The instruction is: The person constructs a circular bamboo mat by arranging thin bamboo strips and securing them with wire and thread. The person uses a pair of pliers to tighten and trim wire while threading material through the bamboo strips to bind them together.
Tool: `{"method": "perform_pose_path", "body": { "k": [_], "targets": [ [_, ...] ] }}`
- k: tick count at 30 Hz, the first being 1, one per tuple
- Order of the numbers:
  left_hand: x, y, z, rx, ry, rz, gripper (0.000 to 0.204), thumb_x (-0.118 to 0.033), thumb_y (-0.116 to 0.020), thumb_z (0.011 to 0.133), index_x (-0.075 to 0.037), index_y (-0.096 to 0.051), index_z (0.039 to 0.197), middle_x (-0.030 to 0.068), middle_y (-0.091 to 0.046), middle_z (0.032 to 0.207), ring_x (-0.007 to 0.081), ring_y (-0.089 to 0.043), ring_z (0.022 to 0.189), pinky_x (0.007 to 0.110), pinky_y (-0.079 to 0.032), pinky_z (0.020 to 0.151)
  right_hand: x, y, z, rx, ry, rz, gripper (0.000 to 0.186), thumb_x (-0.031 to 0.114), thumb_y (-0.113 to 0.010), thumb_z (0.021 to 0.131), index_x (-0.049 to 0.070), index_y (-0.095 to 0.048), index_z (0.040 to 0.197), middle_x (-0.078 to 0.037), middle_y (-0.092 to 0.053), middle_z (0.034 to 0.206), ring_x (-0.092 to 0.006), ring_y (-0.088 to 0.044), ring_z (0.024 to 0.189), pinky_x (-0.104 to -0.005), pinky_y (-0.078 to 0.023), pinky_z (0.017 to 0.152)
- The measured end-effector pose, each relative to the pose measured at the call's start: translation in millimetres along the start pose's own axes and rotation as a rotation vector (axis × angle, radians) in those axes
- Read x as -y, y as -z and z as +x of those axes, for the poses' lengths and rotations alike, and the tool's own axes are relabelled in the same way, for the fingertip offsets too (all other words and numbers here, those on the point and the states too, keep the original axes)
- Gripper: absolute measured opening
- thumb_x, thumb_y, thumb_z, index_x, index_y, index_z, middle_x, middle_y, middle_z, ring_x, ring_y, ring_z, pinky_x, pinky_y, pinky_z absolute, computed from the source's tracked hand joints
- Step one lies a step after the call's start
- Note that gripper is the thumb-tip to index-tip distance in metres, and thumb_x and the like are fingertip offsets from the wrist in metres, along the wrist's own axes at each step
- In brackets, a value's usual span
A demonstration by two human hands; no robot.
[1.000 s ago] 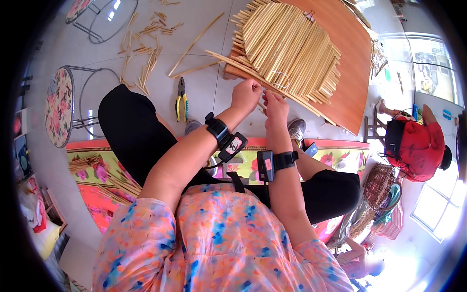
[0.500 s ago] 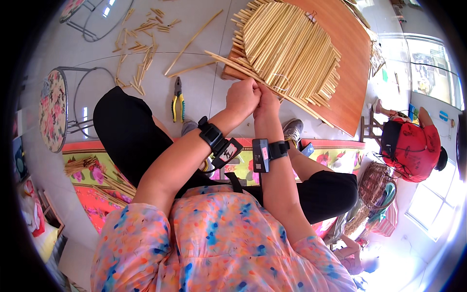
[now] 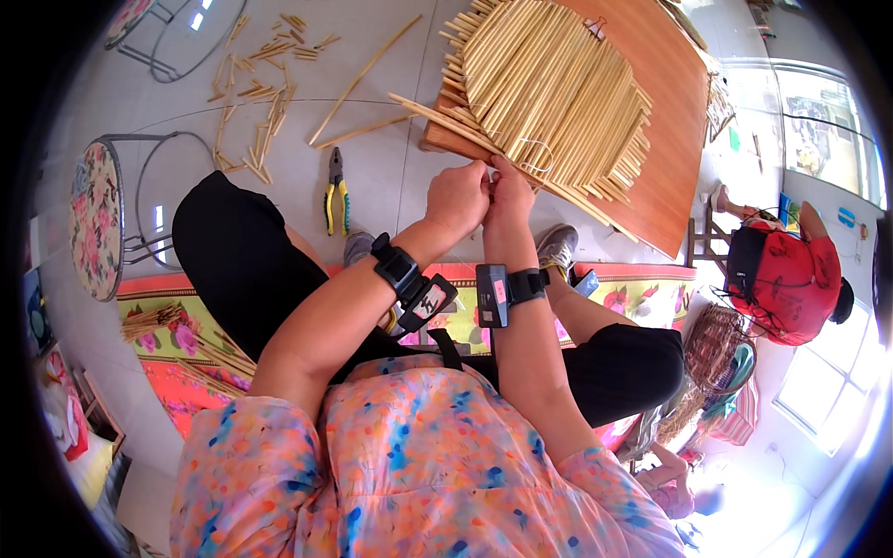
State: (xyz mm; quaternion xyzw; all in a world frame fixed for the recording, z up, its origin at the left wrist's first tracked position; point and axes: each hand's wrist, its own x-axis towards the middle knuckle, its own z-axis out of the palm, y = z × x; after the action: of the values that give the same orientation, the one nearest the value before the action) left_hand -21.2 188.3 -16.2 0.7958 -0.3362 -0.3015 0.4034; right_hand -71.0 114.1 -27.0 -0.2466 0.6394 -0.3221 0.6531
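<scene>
The rounded mat of slender straw-coloured sticks lies up to the near edge of the orange-brown wooden tabletop, by whose near-left corner I have my bare left hand and right hand together, fingers curled nearly closed, anything gripped hidden from me.

Straw-yellow sticks glow against the orange-brown bench, and on the pale grey floor the pliers flash yellow-and-black handles! Here's a peach shirt dappled blue and orange over black shorts, pink flowers across a green-and-coral cloth, a floral stool seat, and one bright red top.
</scene>
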Motion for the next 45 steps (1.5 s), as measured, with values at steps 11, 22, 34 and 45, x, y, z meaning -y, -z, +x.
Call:
{"method": "perform_pose_path", "body": {
  "k": [11,22,34,45],
  "targets": [
    [7,1,-9,-0.05,-0.015,-0.057,0.011,-0.015,-0.057,0.079,-0.005,-0.06,0.08,0.0158,-0.062,0.071,0.0339,-0.06,0.068,0.04,-0.046,0.059,0,-3,2,-0.025,-0.023,-0.069,0.014,0.012,-0.068,0.075,0.003,-0.058,0.074,-0.003,-0.048,0.062,-0.0118,-0.04,0.043,-0.0264,-0.028,0.035],
    [10,1,-3,-0.069,0.003,-0.073,0.01,-0.014,-0.056,0.078,-0.004,-0.06,0.079,0.0143,-0.063,0.073,0.0311,-0.061,0.069,0.039,-0.047,0.062,4,5,-5,0.035,-0.049,-0.142,0.014,0.015,-0.069,0.075,0.004,-0.061,0.078,-0.001,-0.05,0.062,-0.0106,-0.042,0.044,-0.0259,-0.028,0.036],
    [3,3,-5,-0.021,-0.047,-0.033,0.012,-0.014,-0.054,0.08,-0.004,-0.06,0.079,0.0136,-0.062,0.07,0.03,-0.061,0.066,0.038,-0.046,0.059,-6,-3,5,-0.049,0.085,-0.067,0.015,0.009,-0.07,0.07,-0.003,-0.062,0.076,-0.005,-0.054,0.065,-0.0139,-0.046,0.052,-0.0295,-0.036,0.044],
    [2,7,-5,0.027,-0.07,-0.008,0.012,-0.015,-0.054,0.08,-0.005,-0.061,0.081,0.0137,-0.063,0.074,0.0289,-0.062,0.069,0.037,-0.047,0.061,-7,-7,8,-0.123,0.097,-0.093,0.015,0.01,-0.071,0.067,-0.002,-0.063,0.072,-0.004,-0.054,0.061,-0.0144,-0.047,0.052,-0.0308,-0.038,0.045]
  ]
}}
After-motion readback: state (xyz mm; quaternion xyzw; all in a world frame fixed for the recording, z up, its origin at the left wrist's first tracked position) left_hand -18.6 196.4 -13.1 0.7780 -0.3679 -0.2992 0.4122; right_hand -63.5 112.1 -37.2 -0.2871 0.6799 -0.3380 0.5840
